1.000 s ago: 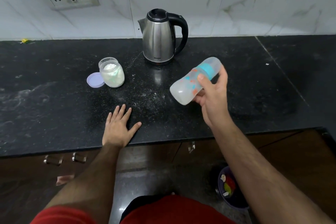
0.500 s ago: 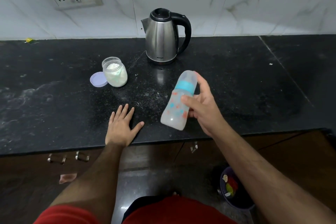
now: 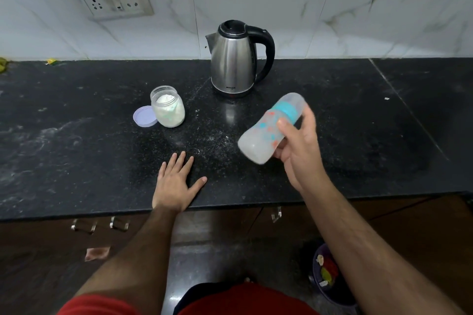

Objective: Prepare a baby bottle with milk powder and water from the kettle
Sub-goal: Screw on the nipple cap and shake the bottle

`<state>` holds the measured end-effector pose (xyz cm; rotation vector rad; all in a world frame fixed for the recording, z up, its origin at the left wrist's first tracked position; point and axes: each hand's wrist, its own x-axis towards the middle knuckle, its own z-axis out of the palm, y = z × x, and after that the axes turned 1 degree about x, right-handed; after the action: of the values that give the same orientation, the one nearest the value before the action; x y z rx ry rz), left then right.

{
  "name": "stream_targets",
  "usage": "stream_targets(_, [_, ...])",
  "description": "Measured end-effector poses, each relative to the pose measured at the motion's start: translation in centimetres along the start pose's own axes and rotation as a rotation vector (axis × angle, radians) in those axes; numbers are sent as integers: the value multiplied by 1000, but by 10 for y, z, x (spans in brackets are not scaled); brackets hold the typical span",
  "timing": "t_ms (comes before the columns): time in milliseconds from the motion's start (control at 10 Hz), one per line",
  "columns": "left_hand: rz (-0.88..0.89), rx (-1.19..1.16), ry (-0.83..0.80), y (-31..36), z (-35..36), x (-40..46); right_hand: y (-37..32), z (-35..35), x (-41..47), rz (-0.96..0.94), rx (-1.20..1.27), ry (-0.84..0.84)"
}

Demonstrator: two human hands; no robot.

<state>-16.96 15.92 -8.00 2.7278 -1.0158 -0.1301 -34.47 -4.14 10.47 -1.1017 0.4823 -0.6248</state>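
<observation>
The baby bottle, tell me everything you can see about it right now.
The baby bottle is a translucent, cloudy plastic bottle printed with orange and teal shapes, with a teal collar and a clear cap over the top. It looks milky inside, though motion blur hides the level. It is tilted, cap end up and away toward the kettle, base down toward the person. It is held in the air above the black counter, touching nothing but the right hand, whose fingers and thumb wrap its middle.

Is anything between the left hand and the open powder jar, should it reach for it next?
Nothing visible. The left hand lies flat near the counter edge; the powder jar stands beyond it with bare counter between. The lid lies to the jar's left, off that line. The right hand holds the baby bottle aloft.
</observation>
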Motion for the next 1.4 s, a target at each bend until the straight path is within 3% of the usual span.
stream_targets(100, [1,5,-2,0,0,0,4,2,-5,47,-36,-67])
stream_targets(200, [-1,2,-1,0,0,0,4,2,-16,147,-176,-291])
stream_targets(400, [3,-6,3,-1,1,0,3,5,-2,36,-18,-19])
stream_targets(500, [4,-11,11,-1,1,0,4,5,-11,145,-159,-228])
stream_targets(600, [3,-13,12,-1,1,0,0,5,-8,112,-125,-169])
stream_targets(700, [3,-12,13,-2,1,0,-1,5,0,50,12,-4])
stream_targets(900, [3,-16,16,-1,1,0,-1,3,-13,164,-215,-283])
stream_targets(1000, [4,-11,12,-1,1,1,-5,4,-2,59,-44,-58])
stream_targets(1100, [4,-9,12,-2,2,1,-3,5,-1,41,6,-2])
stream_targets(1200, [2,-13,8,-2,2,1,1,6,-13,122,-151,-216])
stream_targets(1300, [2,-18,13,-2,2,1,-3,5,-10,75,-94,-162])
stream_targets(1400, [5,-23,12,-2,1,0,-6,5,1,-4,29,27])
